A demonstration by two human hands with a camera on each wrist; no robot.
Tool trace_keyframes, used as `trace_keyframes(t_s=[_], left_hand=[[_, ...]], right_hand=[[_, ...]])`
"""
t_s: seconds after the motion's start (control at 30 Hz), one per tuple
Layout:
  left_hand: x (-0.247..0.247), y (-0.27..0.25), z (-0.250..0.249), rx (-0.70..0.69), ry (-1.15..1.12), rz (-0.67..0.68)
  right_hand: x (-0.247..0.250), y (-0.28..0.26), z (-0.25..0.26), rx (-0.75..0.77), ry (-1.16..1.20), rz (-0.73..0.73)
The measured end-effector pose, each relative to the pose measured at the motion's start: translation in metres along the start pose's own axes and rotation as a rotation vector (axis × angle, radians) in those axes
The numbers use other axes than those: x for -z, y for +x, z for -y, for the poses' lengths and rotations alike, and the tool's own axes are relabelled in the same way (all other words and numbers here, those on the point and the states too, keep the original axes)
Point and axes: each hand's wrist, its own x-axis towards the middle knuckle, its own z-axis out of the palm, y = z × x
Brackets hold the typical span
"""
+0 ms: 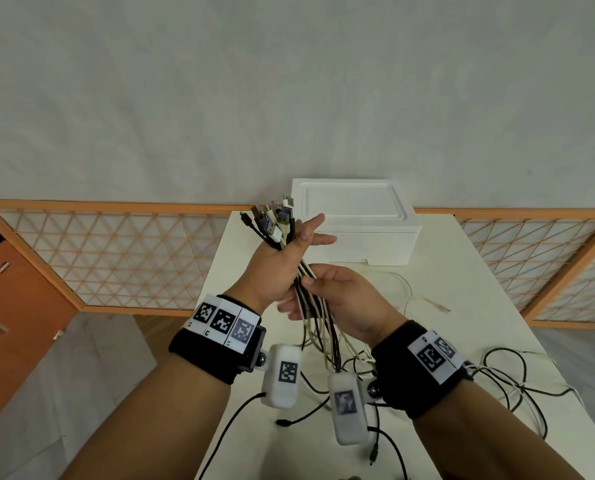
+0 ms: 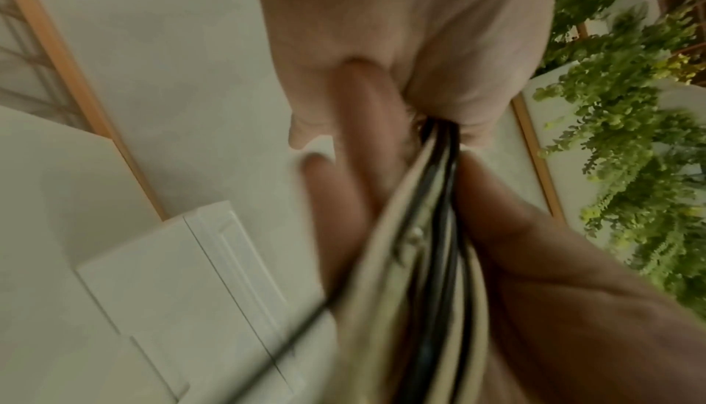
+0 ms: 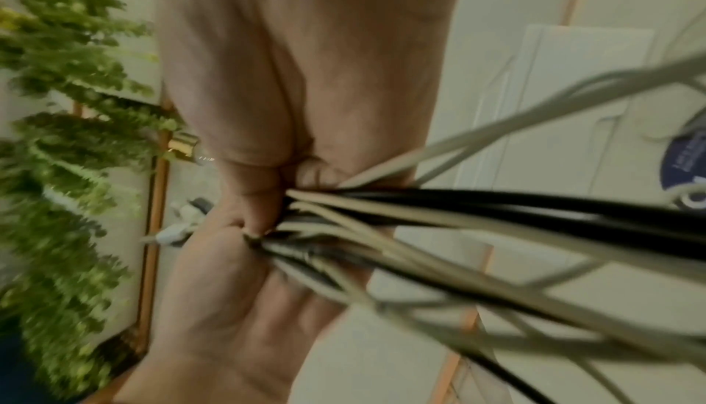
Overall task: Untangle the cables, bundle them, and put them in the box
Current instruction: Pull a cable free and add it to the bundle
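- Cables (image 1: 310,299): a mixed lot of black and pale cords, gathered side by side and held upright above the table (image 1: 438,278); most strands are already run parallel through both grips.
- Plugs (image 1: 272,220): fanned out just above the upper grip, roughly level with one another.
- Left hand (image 1: 275,268): the cords are clamped between thumb and palm near the plug ends, while the fingers are spread out straight beyond them.
- Right hand (image 1: 344,299): just below the left; the cords are pinched between thumb and curled fingers.
- Loose tails (image 1: 497,372): below the lower grip, trailing onto the table and judged still tangled; bundling is not yet finished.
- Box (image 1: 355,223): beyond the grips, lid on, nothing yet put in.
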Motion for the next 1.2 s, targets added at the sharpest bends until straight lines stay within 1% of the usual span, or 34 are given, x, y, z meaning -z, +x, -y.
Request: trace_keyframes(t_s=[0.07,0.13,0.17,0.2,0.23,0.27,0.3,0.33,0.37,0.43,0.47,0.5,0.53,0.57,0.63,0.7,0.77,0.83,0.93,1.0,1.03,1.1,1.2], left_hand=[[0.001,-0.001,0.001,-0.045,0.100,-0.007],[0.004,0.001,0.011,-0.062,0.234,0.034],[0.005,0.000,0.015,-0.063,0.333,0.060],[0.007,0.001,0.021,-0.077,0.419,0.076],[0.006,-0.001,0.025,-0.105,0.449,0.078],[0.004,-0.002,0.030,-0.135,0.427,0.065],[0.000,-0.005,0.031,-0.162,0.386,0.027],[-0.002,-0.007,0.029,-0.162,0.374,-0.011],[-0.003,-0.010,0.022,-0.132,0.336,-0.039],[-0.005,-0.010,0.017,-0.067,0.133,-0.051],[-0.006,-0.010,0.011,-0.042,0.065,-0.080],[-0.007,-0.009,0.005,-0.013,0.005,-0.125],[-0.008,-0.007,0.003,0.027,-0.073,-0.167],[-0.011,-0.006,-0.001,0.064,-0.205,-0.198],[-0.014,-0.003,-0.009,0.128,-0.487,-0.210],[-0.011,0.001,-0.014,0.160,-0.748,-0.250],[-0.002,0.005,-0.015,0.190,-0.924,-0.291],[0.005,0.005,-0.016,0.195,-1.018,-0.280],[0.008,0.005,-0.011,0.173,-1.050,-0.258],[0.009,0.005,-0.010,0.171,-1.022,-0.267],[0.009,0.005,-0.008,0.168,-0.986,-0.276],[0.009,0.005,-0.005,0.150,-0.854,-0.283],[0.002,0.004,-0.002,0.093,-0.569,-0.268]], right_hand=[[-0.004,0.000,-0.003,0.020,-0.092,-0.095],[-0.007,0.000,-0.002,-0.016,-0.178,-0.177],[-0.005,0.002,0.000,-0.024,-0.291,-0.214],[-0.005,0.004,0.002,0.010,-0.437,-0.256],[-0.005,0.006,0.003,0.110,-0.611,-0.297],[-0.007,0.007,0.009,0.141,-0.751,-0.335],[-0.009,0.004,0.015,0.098,-0.874,-0.295],[-0.008,0.006,0.014,0.216,-1.051,-0.340],[-0.012,0.005,0.017,0.188,-1.046,-0.313],[-0.011,0.003,0.010,0.219,-1.012,-0.352],[-0.008,0.002,0.008,0.106,-0.899,-0.301],[-0.007,0.000,0.007,0.033,-0.757,-0.270],[-0.007,-0.001,0.007,0.004,-0.650,-0.270],[-0.007,-0.001,0.004,0.005,-0.589,-0.263],[-0.005,0.000,-0.005,0.063,-0.502,-0.227],[0.004,-0.001,-0.018,0.128,-0.447,-0.187],[0.012,-0.004,-0.030,0.145,-0.448,-0.178],[0.014,-0.005,-0.036,0.124,-0.403,-0.185],[0.006,-0.004,-0.032,0.037,-0.328,-0.190],[0.005,-0.002,-0.026,0.003,-0.410,-0.207],[0.005,0.000,-0.022,-0.006,-0.511,-0.214],[0.003,0.002,-0.017,-0.021,-0.799,-0.216],[-0.009,-0.004,-0.024,0.025,-1.275,-0.213]])
